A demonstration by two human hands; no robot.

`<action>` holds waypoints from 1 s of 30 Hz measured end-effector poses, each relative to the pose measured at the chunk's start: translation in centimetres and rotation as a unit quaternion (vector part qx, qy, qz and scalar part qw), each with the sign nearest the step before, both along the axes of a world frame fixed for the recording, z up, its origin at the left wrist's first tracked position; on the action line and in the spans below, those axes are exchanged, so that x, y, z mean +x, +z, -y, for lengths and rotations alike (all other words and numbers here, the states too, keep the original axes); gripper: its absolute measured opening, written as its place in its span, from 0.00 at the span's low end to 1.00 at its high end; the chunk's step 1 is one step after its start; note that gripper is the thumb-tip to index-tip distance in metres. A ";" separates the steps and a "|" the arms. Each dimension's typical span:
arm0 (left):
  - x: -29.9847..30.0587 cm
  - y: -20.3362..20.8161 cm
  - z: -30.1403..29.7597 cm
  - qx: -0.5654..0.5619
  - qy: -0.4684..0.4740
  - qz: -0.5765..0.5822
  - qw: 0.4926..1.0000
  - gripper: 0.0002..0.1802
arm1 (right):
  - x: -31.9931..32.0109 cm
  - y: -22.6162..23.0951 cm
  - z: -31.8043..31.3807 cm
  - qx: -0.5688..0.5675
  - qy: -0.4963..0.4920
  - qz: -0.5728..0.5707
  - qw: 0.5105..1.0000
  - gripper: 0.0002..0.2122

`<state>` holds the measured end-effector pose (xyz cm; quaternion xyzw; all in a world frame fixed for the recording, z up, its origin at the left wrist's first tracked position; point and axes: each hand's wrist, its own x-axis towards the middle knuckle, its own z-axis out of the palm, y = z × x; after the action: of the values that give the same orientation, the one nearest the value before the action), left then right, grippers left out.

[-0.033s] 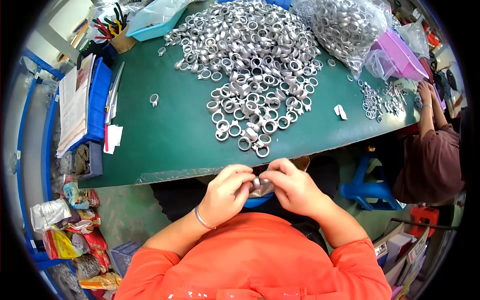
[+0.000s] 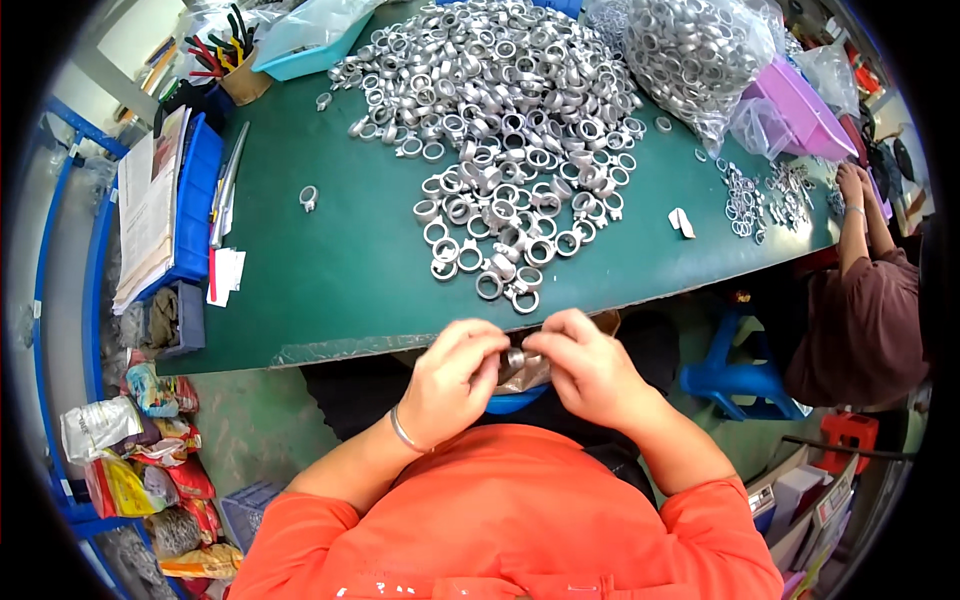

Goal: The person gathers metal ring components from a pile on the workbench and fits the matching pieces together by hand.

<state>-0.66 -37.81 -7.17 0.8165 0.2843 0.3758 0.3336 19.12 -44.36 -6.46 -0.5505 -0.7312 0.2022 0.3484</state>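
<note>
A small silver metal ring (image 2: 514,358) sits between my hands, just off the table's near edge. My left hand (image 2: 452,388) pinches it between thumb and fingertips. My right hand (image 2: 597,378) is closed in a pinch at the ring's right side; whether it grips the ring or a tiny part against it is too small to tell. Beyond the hands, a large heap of similar metal rings with small lugs (image 2: 490,100) spreads over the green table (image 2: 290,270), its loose tip pointing toward me. One ring (image 2: 309,198) lies apart on the left.
A blue file tray (image 2: 205,200) with papers and a pot of pliers (image 2: 245,80) stand left. At the right are a bulging bag of rings (image 2: 695,60), a pink basin (image 2: 800,110) and thin rings (image 2: 743,205). A co-worker's arm (image 2: 853,235) reaches in there, beside a blue stool (image 2: 735,375).
Both hands have risen slightly toward the table edge, and the ring between them shows a little more. The heap and the things around it have not moved.
</note>
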 end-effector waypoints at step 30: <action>1.2 0.6 -1.4 0.023 0.001 0.002 1.000 0.12 | 1.5 0.9 -2.3 0.065 -0.014 -0.019 0.998 0.12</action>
<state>0.56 -36.37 -6.55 0.8228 0.2763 0.3841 0.3148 20.58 -42.07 -5.54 -0.5331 -0.7283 0.1593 0.4001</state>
